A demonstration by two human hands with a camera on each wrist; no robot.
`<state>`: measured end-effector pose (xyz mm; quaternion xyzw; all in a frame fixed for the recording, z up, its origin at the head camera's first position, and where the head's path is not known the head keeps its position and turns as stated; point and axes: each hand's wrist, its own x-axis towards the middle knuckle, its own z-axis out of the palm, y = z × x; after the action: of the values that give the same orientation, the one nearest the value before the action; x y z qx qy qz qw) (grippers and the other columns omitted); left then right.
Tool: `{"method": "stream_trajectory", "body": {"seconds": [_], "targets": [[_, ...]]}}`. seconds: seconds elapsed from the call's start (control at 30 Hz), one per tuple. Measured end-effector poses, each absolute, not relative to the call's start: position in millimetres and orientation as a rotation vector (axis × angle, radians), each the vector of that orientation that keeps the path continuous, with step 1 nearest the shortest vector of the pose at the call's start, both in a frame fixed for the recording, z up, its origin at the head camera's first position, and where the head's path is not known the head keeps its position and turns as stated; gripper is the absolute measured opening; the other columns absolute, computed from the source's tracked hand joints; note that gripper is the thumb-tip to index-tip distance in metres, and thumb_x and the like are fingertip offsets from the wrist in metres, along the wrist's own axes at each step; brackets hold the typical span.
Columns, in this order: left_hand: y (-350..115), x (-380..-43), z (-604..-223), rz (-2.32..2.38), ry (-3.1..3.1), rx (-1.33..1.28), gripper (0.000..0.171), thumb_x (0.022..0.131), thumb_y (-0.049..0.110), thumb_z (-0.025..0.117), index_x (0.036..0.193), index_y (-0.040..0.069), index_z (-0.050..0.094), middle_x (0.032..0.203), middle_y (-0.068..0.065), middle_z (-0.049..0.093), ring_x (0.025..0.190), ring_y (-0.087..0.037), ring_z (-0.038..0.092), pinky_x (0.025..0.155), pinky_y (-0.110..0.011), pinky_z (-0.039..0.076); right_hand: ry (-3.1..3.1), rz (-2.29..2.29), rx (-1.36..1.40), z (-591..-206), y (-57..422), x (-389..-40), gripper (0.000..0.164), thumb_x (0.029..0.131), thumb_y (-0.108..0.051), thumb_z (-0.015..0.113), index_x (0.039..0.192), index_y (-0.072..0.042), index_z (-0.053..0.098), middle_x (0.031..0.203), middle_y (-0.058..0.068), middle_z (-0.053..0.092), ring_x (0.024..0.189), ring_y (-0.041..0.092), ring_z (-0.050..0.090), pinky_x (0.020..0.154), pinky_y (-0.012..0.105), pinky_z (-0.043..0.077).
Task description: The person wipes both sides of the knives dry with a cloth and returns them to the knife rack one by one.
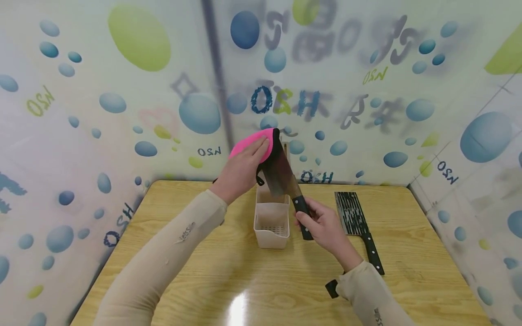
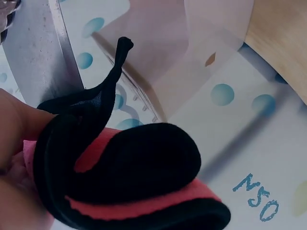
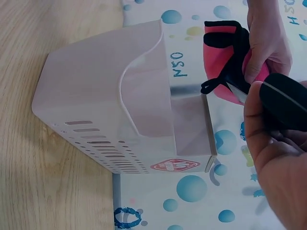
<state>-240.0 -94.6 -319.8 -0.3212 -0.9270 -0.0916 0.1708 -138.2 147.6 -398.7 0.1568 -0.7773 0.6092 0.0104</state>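
Gripping a cleaver (image 1: 280, 174) by its handle, my right hand (image 1: 326, 224) just right of the pale holder (image 1: 272, 239); left hand (image 1: 242, 171) pinches pink cloth (image 1: 248, 142) round the blade's end, above the holder. Second cleaver (image 1: 350, 213) farther right.

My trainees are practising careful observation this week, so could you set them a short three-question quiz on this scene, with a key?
1. Which hand grips the cleaver by its black handle?

2. True or false: in the head view, the striped-blade knife lies on the table to the right of the plastic holder.

3. What colours is the soft item in the left hand?
A) white and blue
B) pink and black
C) green and yellow

Key: 1. The right hand. 2. True. 3. B.
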Motion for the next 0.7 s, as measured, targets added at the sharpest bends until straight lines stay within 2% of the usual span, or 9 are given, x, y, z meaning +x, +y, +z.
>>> {"method": "stream_trajectory", "body": {"seconds": [0.23, 0.37, 0.57, 0.7], "targets": [[-97.1, -248.6, -313.5, -0.242, -2.685, -0.938, 0.077, 0.088, -0.013, 0.061, 0.159, -0.001, 0.034, 0.166, -0.017, 0.034, 0.148, -0.032, 0.041, 0.111, -0.040, 0.049, -2.403, 1.873, 0.507, -396.8, 144.8, -139.2, 0.032, 0.102, -0.005, 0.062, 0.132, 0.007, 0.063, 0.094, 0.018, 0.070, 0.079, 0.019, 0.070, 0.071, 0.028, 0.062], [-98.7, -251.6, -310.6, -0.254, -2.682, -0.944, 0.077, 0.087, -0.015, 0.060, 0.158, -0.002, 0.036, 0.165, -0.017, 0.035, 0.151, -0.030, 0.038, 0.112, -0.041, 0.048, -2.389, 1.884, 0.505, -397.0, 141.1, -141.4, 0.031, 0.102, -0.006, 0.062, 0.131, 0.007, 0.064, 0.096, 0.023, 0.069, 0.079, 0.019, 0.068, 0.069, 0.028, 0.061], [-98.5, -255.4, -308.1, -0.268, -2.673, -0.938, 0.075, 0.087, -0.015, 0.059, 0.158, -0.001, 0.038, 0.164, -0.017, 0.038, 0.136, -0.036, 0.054, 0.108, -0.042, 0.051, -2.360, 1.908, 0.485, -399.6, 133.7, -146.2, 0.028, 0.103, -0.006, 0.060, 0.128, 0.007, 0.064, 0.097, 0.024, 0.068, 0.080, 0.024, 0.067, 0.072, 0.027, 0.061], [-96.7, -255.8, -306.5, -0.274, -2.685, -0.920, 0.076, 0.088, -0.015, 0.060, 0.158, 0.001, 0.038, 0.164, -0.015, 0.037, 0.135, -0.036, 0.055, 0.110, -0.041, 0.050, -2.334, 1.934, 0.459, -400.0, 127.8, -148.5, 0.027, 0.104, -0.006, 0.059, 0.128, 0.007, 0.064, 0.097, 0.024, 0.067, 0.082, 0.027, 0.067, 0.075, 0.027, 0.061]]}}
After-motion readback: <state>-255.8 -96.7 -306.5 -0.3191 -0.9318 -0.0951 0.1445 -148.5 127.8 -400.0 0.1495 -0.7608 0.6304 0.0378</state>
